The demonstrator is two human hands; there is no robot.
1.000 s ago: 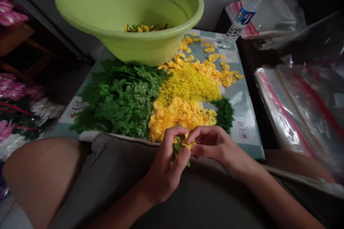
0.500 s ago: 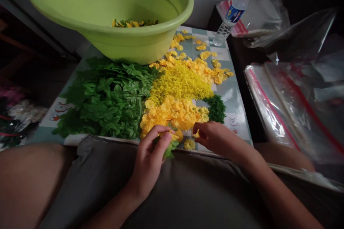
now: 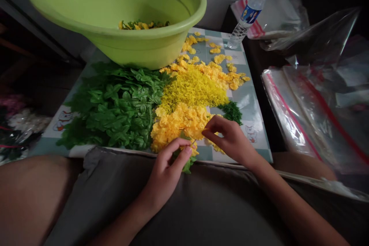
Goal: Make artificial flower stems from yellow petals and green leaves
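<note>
My left hand (image 3: 175, 161) is closed in a pinch on an artificial flower (image 3: 188, 164), whose green leaves and a little yellow show below the thumb. Just to the right and slightly higher, my right hand (image 3: 226, 134) has its thumb and forefinger pressed together on a small yellow flower piece (image 3: 204, 132), mostly hidden by the fingers. Behind both hands lies a heap of yellow-orange petal rounds (image 3: 181, 121). Past it is a pile of thin yellow strands (image 3: 194, 90). A stack of green artificial leaves (image 3: 118, 103) spreads to the left.
A large green basin (image 3: 138, 48) stands at the table's back, with yellow and green pieces inside. Small dark-green sprigs (image 3: 232, 112) lie right of the yellow piles. A plastic bottle (image 3: 249, 15) stands at the back right corner. Clear plastic bags (image 3: 302, 111) lie to the right.
My left hand has shifted right with the flower. The right hand has come up and slightly left, so its fingertips are close above the flower.
</note>
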